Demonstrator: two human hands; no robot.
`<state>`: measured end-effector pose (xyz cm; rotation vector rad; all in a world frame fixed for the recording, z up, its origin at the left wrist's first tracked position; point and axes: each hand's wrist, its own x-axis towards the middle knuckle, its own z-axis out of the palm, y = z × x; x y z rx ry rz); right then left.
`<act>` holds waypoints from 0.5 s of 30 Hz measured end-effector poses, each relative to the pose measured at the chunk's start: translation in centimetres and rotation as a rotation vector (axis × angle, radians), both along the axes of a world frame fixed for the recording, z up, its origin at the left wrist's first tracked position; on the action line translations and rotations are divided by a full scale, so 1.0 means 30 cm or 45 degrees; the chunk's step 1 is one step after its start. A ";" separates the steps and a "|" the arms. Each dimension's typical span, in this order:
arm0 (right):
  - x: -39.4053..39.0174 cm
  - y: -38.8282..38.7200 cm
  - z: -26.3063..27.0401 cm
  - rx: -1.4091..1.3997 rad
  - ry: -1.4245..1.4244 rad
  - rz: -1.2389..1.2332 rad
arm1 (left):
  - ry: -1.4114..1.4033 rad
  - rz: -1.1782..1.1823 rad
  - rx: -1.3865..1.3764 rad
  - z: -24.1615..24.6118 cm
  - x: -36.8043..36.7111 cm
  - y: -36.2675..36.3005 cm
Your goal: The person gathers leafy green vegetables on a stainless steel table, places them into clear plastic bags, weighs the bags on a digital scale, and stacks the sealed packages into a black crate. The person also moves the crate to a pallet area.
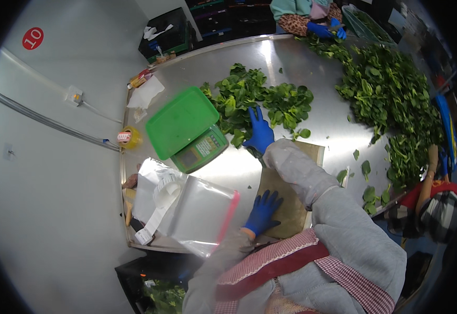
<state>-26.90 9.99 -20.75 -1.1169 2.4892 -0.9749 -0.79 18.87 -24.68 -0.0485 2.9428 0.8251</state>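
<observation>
My left hand, in a blue glove, lies with spread fingers on a brown mat or board at the table's near edge. Farther out, my right hand, gloved the same, has its fingers apart at the edge of a pile of leafy greens; its palm side is hidden. A smaller clump of greens lies just right of it. Left of the pile stands a green weighing scale with a bare green tray. Clear plastic bags and a strip of printed labels lie left of my left hand.
A large heap of greens covers the steel table's right side. A co-worker's gloved hands hold a knife at the far edge; another person is at right. Yellow tape and a wooden-handled brush lie along the left edge.
</observation>
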 end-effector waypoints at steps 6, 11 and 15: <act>-0.087 -0.199 -0.112 -0.159 0.267 0.029 | -0.043 0.185 0.039 -0.002 -0.008 0.056; -0.212 -0.157 -0.094 -0.479 -0.211 -0.088 | -0.092 0.206 -0.016 -0.010 -0.018 0.066; -0.226 0.004 0.060 -0.659 -0.547 -0.091 | -0.101 0.249 -0.008 -0.014 -0.022 0.066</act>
